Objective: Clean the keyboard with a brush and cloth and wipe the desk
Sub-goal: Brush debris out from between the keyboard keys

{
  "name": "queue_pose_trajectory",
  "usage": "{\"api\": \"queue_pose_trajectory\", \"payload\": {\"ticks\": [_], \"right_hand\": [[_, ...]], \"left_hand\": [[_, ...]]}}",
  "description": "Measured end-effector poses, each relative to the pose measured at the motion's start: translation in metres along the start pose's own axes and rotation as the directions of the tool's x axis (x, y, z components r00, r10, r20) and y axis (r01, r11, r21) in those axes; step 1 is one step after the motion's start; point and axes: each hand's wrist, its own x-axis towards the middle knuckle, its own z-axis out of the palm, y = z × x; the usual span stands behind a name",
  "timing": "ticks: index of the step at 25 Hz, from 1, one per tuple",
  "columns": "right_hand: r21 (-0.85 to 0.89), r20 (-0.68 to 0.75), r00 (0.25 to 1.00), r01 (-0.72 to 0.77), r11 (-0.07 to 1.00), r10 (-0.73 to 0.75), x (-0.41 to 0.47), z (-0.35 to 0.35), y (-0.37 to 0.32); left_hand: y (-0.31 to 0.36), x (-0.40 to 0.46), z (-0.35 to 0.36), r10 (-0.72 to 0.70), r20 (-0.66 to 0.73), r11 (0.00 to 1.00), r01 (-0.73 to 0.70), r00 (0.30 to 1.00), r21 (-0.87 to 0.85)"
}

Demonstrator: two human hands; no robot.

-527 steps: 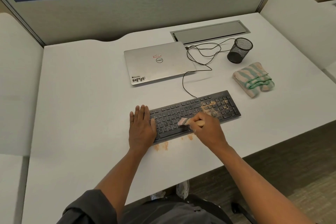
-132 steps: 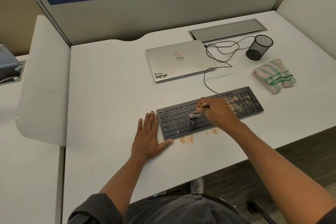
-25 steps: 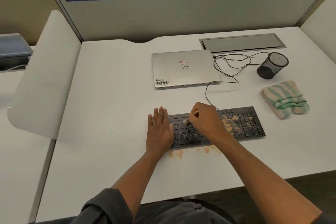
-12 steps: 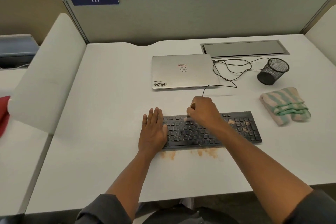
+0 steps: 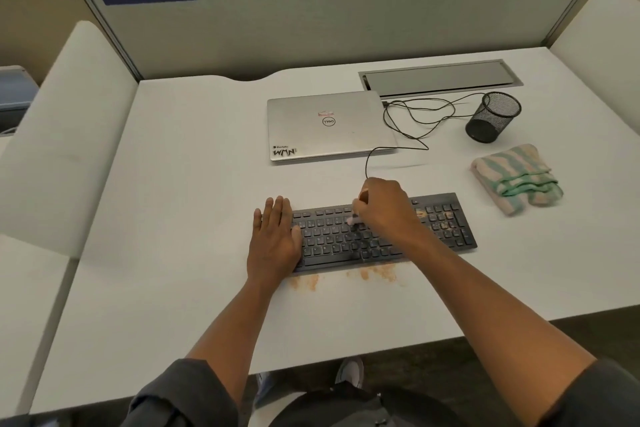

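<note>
A black keyboard point(image 5: 332, 243) lies on the white desk point(image 5: 180, 204), with orange-brown dust on its right-hand keys. My left hand point(image 5: 275, 239) rests flat on the keyboard's left end, fingers together and pointing away from me. My right hand point(image 5: 382, 208) is closed around a small brush point(image 5: 354, 218); the pale bristles touch the upper key rows near the middle. Most of the brush handle is hidden in my fist. Orange dust point(image 5: 372, 273) lies on the desk along the keyboard's front edge. A folded striped green and beige cloth point(image 5: 516, 177) sits to the right of the keyboard.
A closed silver laptop point(image 5: 329, 126) lies behind the keyboard, with a black cable point(image 5: 415, 118) looping to its right. A black mesh cup point(image 5: 493, 116) stands at the back right beside a metal cable hatch point(image 5: 440, 78). Padded dividers flank the desk.
My right hand has brought the brush from the top row a little down and right onto the middle keys. The left hand has stayed on the keyboard's left end.
</note>
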Motion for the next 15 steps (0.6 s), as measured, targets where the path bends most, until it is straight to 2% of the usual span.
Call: {"api": "queue_pose_trajectory", "payload": {"ticks": [3, 6, 9, 11, 15], "right_hand": [[0.152, 0.067, 0.998, 0.002, 0.988, -0.012, -0.002, 0.002, -0.006], [0.101, 0.092, 0.995, 0.017, 0.995, -0.026, -0.01, 0.008, -0.006], [0.028, 0.031, 0.999, -0.018, 0.999, 0.017, -0.014, 0.002, 0.004], [0.064, 0.003, 0.999, -0.033, 0.997, 0.033, -0.012, 0.0, 0.006], [0.168, 0.073, 0.997, 0.017, 0.986, -0.029, -0.022, 0.008, -0.001]], "left_hand": [[0.001, 0.001, 0.0, -0.002, -0.003, 1.0, 0.002, 1.0, 0.005], [0.001, -0.001, 0.0, -0.003, 0.001, 1.0, 0.003, 1.0, 0.005], [0.001, -0.002, 0.0, 0.001, -0.013, 1.0, -0.001, 1.0, -0.005], [0.001, -0.002, 0.0, -0.001, -0.015, 1.0, 0.001, 1.0, -0.005], [0.001, -0.002, 0.0, -0.005, -0.013, 1.0, 0.004, 1.0, -0.006]]}}
